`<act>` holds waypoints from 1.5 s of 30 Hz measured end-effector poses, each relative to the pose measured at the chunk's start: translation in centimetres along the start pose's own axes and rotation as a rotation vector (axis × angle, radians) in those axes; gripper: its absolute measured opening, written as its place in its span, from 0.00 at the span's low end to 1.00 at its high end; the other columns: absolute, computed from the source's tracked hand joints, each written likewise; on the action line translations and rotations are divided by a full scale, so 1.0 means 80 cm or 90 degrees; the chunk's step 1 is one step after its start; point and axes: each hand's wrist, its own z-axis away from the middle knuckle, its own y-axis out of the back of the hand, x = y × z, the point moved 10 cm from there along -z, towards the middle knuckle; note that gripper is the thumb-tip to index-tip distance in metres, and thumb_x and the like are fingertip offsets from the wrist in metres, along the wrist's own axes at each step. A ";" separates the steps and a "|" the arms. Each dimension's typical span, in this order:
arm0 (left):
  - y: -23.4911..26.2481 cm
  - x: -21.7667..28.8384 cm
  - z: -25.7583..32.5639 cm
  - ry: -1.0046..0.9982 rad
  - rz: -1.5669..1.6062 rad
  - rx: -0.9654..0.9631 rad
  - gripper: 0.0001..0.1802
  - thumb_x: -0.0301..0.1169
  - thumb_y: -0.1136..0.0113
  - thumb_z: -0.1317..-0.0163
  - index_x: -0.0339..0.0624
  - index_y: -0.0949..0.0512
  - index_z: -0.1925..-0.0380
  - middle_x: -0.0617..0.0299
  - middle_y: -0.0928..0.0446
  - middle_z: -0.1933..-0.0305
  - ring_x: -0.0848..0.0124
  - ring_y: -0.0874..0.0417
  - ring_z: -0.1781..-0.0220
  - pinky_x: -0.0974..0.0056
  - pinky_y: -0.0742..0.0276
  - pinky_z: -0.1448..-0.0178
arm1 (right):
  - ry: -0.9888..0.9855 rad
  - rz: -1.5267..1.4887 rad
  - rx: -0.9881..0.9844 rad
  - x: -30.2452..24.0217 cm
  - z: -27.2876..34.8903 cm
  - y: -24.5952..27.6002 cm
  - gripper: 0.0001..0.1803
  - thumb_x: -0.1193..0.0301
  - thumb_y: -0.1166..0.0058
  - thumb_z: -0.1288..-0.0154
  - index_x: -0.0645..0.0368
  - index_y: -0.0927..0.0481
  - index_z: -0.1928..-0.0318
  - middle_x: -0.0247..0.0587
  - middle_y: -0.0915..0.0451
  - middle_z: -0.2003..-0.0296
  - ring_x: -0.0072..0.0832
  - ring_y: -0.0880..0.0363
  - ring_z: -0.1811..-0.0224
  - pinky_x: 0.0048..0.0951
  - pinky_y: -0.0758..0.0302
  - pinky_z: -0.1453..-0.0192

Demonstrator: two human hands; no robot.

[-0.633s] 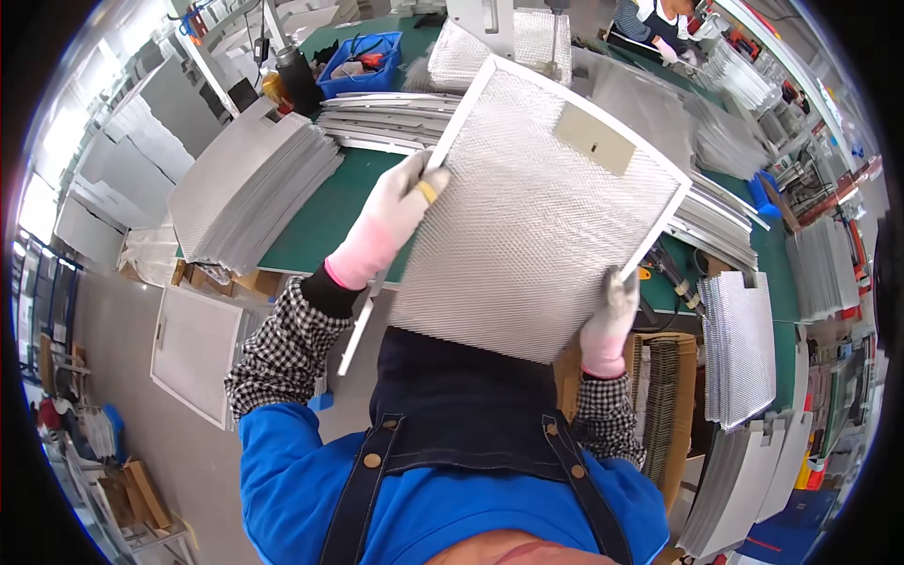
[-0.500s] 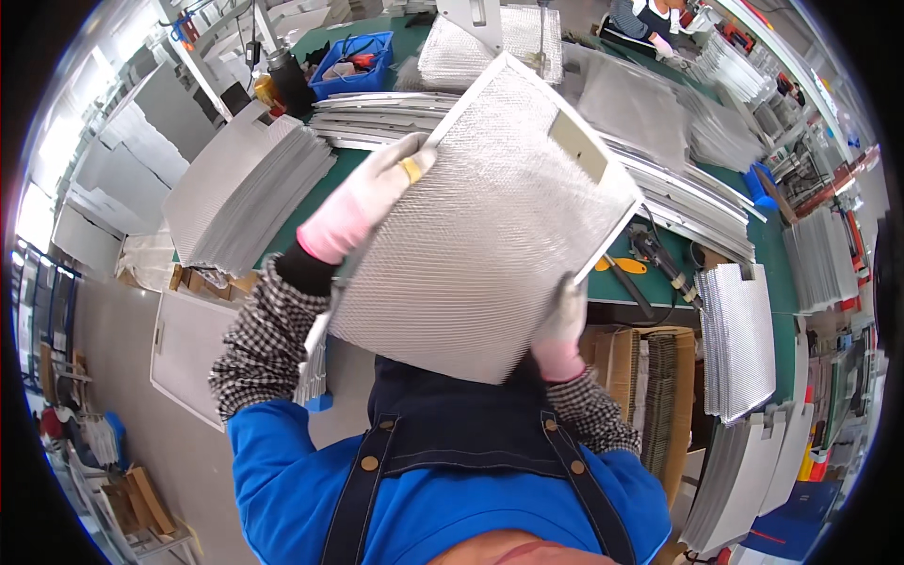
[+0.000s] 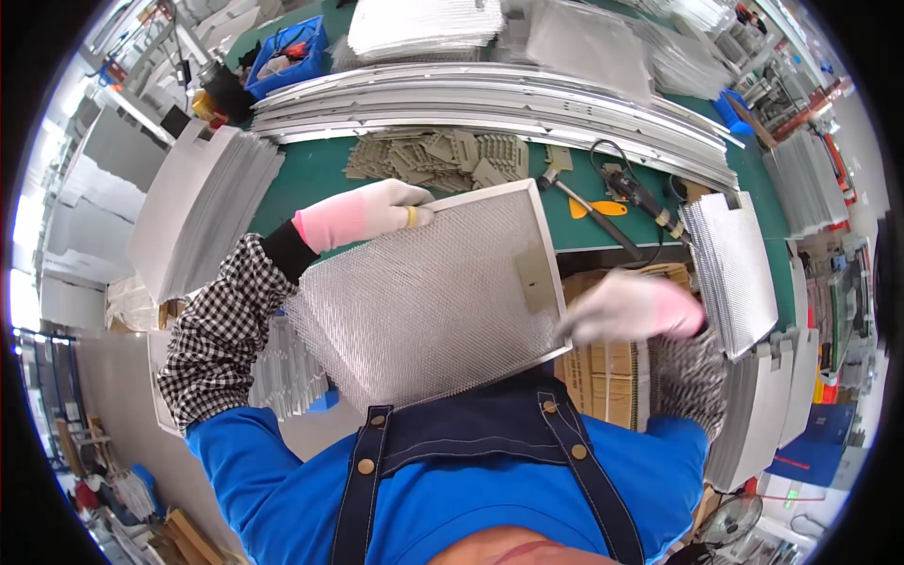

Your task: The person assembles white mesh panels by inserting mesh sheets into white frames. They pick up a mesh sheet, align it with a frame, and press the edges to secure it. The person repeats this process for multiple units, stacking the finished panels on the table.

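Note:
A silver mesh filter panel (image 3: pixel 424 292) is held tilted in front of my chest, with pale metal frame strips along its far and right edges. Inside its right edge sits a small greyish-tan plate (image 3: pixel 538 280). My left hand (image 3: pixel 372 212), in a white and pink glove, is closed on the far edge, thumb side over the frame. At the panel's right edge is my gloved right hand (image 3: pixel 636 306), smeared by motion. Its fingertips are near the lower right corner; whether they grip it is unclear.
On the green bench (image 3: pixel 306 184) lie a heap of tan plates (image 3: pixel 433 158), a hammer (image 3: pixel 603 218), an orange scraper (image 3: pixel 599 209) and a corded power tool (image 3: pixel 640 200). Long metal strips (image 3: pixel 490 102) run behind them. Mesh stacks (image 3: pixel 202 202) flank both sides; a cardboard box (image 3: pixel 607 381) sits below.
The panel has come down and turned flatter, closer to my body, uncovering the heap of tan plates. My right hand has moved up and right; my left hand still grips the edge.

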 end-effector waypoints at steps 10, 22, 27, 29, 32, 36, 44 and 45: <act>0.002 0.047 0.001 0.003 -0.096 0.007 0.22 0.40 0.47 0.25 0.31 0.23 0.44 0.45 0.18 0.60 0.58 0.16 0.57 0.59 0.22 0.49 | 0.007 0.376 0.342 -0.016 -0.119 0.135 0.13 0.66 0.41 0.30 0.62 0.23 0.54 0.53 0.19 0.65 0.51 0.16 0.61 0.47 0.20 0.57; -0.001 0.025 0.019 0.029 -0.087 0.034 0.17 0.37 0.41 0.29 0.32 0.21 0.51 0.50 0.20 0.68 0.62 0.19 0.66 0.59 0.24 0.57 | -0.018 0.399 0.193 -0.009 -0.148 0.122 0.22 0.52 0.50 0.24 0.60 0.24 0.53 0.52 0.16 0.65 0.50 0.14 0.61 0.46 0.19 0.56; 0.004 0.037 0.023 0.034 -0.109 0.134 0.13 0.34 0.34 0.34 0.33 0.19 0.59 0.53 0.21 0.73 0.64 0.21 0.70 0.61 0.26 0.61 | -0.009 0.180 0.141 -0.019 -0.151 0.117 0.19 0.56 0.53 0.23 0.61 0.24 0.50 0.56 0.19 0.57 0.49 0.18 0.50 0.46 0.23 0.46; 0.007 0.044 0.025 0.028 -0.079 0.160 0.13 0.35 0.33 0.35 0.33 0.19 0.61 0.54 0.21 0.73 0.65 0.21 0.71 0.61 0.26 0.62 | -0.017 0.191 0.153 -0.025 -0.152 0.118 0.18 0.59 0.49 0.25 0.62 0.25 0.49 0.57 0.19 0.58 0.50 0.18 0.51 0.45 0.23 0.48; 0.007 0.045 0.027 0.044 -0.057 0.125 0.14 0.35 0.33 0.36 0.33 0.18 0.61 0.54 0.20 0.73 0.67 0.21 0.71 0.61 0.26 0.62 | 0.016 0.199 0.178 -0.040 -0.150 0.113 0.17 0.60 0.48 0.25 0.63 0.25 0.50 0.57 0.19 0.61 0.51 0.17 0.54 0.46 0.22 0.50; -0.004 0.043 0.031 0.051 0.020 0.038 0.16 0.35 0.34 0.36 0.31 0.18 0.57 0.54 0.19 0.71 0.68 0.20 0.68 0.62 0.25 0.59 | -0.011 0.307 0.220 -0.042 -0.144 0.101 0.16 0.59 0.48 0.25 0.61 0.26 0.55 0.54 0.18 0.68 0.54 0.17 0.64 0.49 0.21 0.58; 0.004 0.038 0.026 0.003 -0.052 0.128 0.15 0.32 0.35 0.36 0.31 0.18 0.56 0.52 0.18 0.69 0.66 0.18 0.67 0.62 0.24 0.57 | 0.080 0.377 0.276 -0.023 -0.138 0.125 0.17 0.56 0.44 0.28 0.59 0.24 0.60 0.55 0.22 0.74 0.53 0.18 0.69 0.50 0.23 0.64; 0.003 0.038 0.022 0.003 -0.049 0.133 0.14 0.32 0.35 0.36 0.31 0.18 0.56 0.52 0.18 0.70 0.66 0.18 0.67 0.62 0.24 0.58 | 0.074 0.376 0.268 -0.019 -0.137 0.124 0.17 0.56 0.44 0.27 0.59 0.24 0.59 0.56 0.22 0.73 0.53 0.18 0.68 0.49 0.23 0.63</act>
